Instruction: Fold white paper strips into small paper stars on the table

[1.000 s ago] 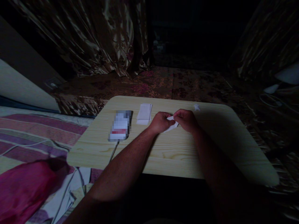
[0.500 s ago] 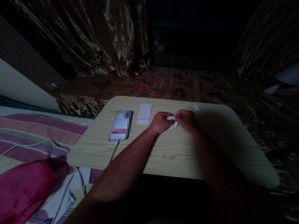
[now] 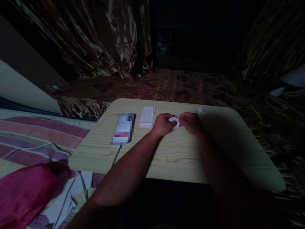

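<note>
A small folded piece of white paper [image 3: 175, 123] is held between both hands, just above or on the wooden table [image 3: 181, 152]. My left hand [image 3: 164, 124] is closed on its left side, with the thumb lying across it. On the right edge, the fingers of my right hand [image 3: 190, 122] pinch the paper. Part of the sheet is hidden under the left thumb and fingers. Left of my hands lies a stack of white paper slips [image 3: 147, 116]. A small white folded paper star [image 3: 200, 110] rests beyond my right hand.
A phone [image 3: 122, 128] with a blurred-out screen lies on the table's left side, its cable [image 3: 116, 156] running off the front edge. To the left is a bed with a striped cover [image 3: 43, 127] and a pink cloth or bag [image 3: 26, 194]. Patterned curtains [image 3: 124, 35] hang behind.
The paper has shifted slightly up between my hands, and its lower left part no longer sticks out as far. Both hands keep their hold, with only slight finger movement.
</note>
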Available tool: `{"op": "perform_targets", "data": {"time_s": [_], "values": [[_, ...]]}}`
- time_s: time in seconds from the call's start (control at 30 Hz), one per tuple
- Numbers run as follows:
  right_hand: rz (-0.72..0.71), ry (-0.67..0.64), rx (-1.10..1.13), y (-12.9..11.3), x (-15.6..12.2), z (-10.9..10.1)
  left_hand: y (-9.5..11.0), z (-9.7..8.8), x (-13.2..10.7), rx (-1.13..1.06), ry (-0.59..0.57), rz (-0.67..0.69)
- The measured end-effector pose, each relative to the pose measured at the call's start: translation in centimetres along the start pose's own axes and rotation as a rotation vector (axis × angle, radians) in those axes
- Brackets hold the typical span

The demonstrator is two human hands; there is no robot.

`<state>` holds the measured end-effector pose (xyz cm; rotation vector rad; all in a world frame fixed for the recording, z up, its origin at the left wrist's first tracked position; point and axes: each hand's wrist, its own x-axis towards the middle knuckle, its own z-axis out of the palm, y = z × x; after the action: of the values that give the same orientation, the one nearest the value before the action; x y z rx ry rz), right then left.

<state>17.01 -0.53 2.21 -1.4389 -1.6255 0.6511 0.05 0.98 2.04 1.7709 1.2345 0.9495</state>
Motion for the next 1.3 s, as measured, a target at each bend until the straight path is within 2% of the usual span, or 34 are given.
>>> {"op": "perform_targets", "data": {"time_s": [0.2, 0.4, 0.9, 1.3], "values": [[-0.024, 0.027, -0.059, 0.03, -0.01, -0.10, 0.03, 0.03, -0.04, 0.004, 0.000, 0.013], [-0.003, 0.002, -0.026, 0.16, 0.01, -0.13, -0.18, -0.04, 0.10, 0.002, 0.022, 0.012], [0.026, 0.050, -0.035, 0.23, 0.06, -0.15, -0.56, 0.12, 0.25, -0.055, 0.045, -0.022], [0.098, 0.053, 0.073, -0.11, 0.06, -0.25, -0.28, 0.21, 0.28, -0.212, 0.027, -0.112]]}}
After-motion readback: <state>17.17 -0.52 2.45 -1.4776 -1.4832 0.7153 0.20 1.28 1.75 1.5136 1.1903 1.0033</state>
